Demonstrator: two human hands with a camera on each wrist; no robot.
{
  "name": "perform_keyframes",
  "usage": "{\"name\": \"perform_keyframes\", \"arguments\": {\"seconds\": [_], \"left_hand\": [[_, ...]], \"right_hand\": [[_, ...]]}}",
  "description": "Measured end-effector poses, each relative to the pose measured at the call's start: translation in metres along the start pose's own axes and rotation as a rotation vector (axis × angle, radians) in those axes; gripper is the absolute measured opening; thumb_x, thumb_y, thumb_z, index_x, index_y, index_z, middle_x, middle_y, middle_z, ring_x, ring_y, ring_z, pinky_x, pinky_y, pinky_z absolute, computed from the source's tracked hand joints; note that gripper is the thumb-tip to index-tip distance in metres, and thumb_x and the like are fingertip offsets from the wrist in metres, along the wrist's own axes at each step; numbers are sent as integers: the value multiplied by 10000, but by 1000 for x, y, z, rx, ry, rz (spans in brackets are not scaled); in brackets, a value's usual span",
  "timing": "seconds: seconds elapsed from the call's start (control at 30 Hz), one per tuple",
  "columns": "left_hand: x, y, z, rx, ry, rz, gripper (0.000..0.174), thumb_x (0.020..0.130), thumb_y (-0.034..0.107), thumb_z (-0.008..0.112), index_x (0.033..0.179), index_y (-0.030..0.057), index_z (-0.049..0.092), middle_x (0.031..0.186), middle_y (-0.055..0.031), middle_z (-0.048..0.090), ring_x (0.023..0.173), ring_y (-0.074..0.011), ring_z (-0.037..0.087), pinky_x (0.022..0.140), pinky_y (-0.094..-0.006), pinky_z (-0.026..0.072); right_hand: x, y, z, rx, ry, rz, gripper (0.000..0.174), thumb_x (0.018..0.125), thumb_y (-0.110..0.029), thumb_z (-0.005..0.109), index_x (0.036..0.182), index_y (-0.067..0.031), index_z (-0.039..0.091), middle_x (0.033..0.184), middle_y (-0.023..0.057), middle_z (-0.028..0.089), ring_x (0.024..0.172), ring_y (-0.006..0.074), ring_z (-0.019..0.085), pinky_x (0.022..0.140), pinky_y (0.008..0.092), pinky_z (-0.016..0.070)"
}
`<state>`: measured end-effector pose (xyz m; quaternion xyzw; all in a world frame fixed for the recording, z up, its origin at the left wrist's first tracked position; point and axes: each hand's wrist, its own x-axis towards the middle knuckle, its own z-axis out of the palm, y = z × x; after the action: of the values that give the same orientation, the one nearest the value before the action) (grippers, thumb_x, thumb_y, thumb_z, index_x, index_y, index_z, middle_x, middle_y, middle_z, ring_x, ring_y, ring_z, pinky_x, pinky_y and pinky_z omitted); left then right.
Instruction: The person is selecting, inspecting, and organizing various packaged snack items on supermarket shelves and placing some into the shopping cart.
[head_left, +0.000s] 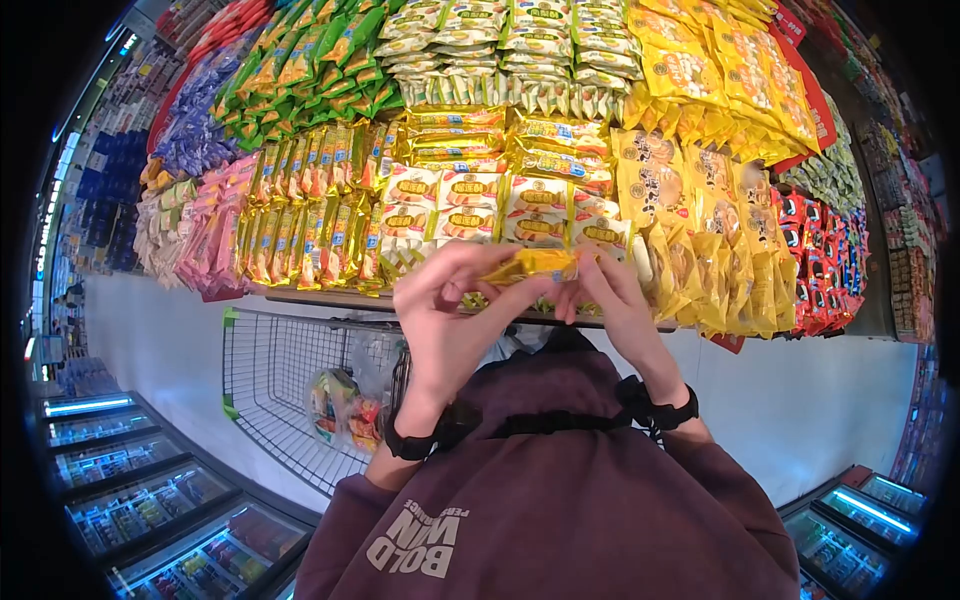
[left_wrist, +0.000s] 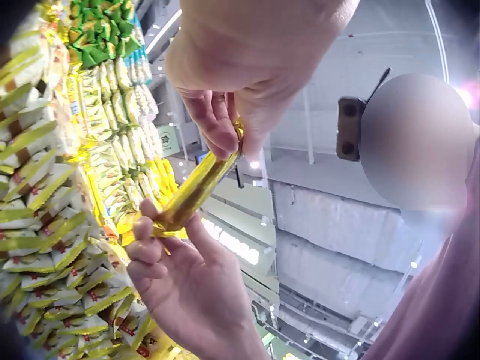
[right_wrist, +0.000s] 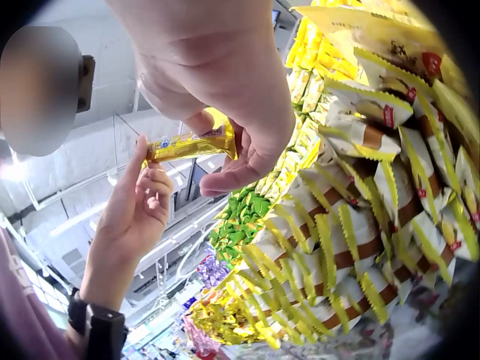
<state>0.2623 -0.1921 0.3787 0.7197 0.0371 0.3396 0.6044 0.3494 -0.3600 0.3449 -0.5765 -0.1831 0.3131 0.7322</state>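
A small gold-yellow wrapped snack bar (head_left: 545, 263) is held up between both hands in front of the shelf display. My left hand (head_left: 445, 315) pinches one end of it between thumb and fingers. At the other end, the right hand (head_left: 625, 310) grips the wrapper with thumb and fingertips. In the left wrist view, the shiny bar (left_wrist: 196, 187) slants between the two hands, its wrapper looking whole. From the right wrist, blue print shows on the bar (right_wrist: 187, 148). White-and-green snack packets (head_left: 470, 190) lie in rows just beyond the hands.
Gold-wrapped snacks (head_left: 310, 200) fill the display at left, with yellow bags (head_left: 690, 190) at right and green packets (head_left: 300, 65) farther back. A wire shopping cart (head_left: 265, 360) holding a clear bag of goods (head_left: 345, 405) stands beside the person at left. Lit coolers (head_left: 190, 500) stand behind.
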Motion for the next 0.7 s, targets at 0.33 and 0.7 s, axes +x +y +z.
{"name": "perform_keyframes", "arguments": {"seconds": [0.33,0.7], "left_hand": [[3,26,22,102,-164,136,292,707,-66,830,957,-26,684,846,-60,646,650,-76,612,561,-196,482],[8,-2,-12,-238,-111,-376,261,877,-72,672,1110,-5,574,943,-76,698,783,-106,679,698,-229,544]], "right_hand": [[-8,13,5,319,-133,151,221,1043,-159,419,1150,-4,534,951,121,652,794,182,651,701,281,519],[-9,-15,-2,-47,146,-241,195,907,-68,694,1061,-37,577,934,65,660,833,111,639,726,240,500]]}}
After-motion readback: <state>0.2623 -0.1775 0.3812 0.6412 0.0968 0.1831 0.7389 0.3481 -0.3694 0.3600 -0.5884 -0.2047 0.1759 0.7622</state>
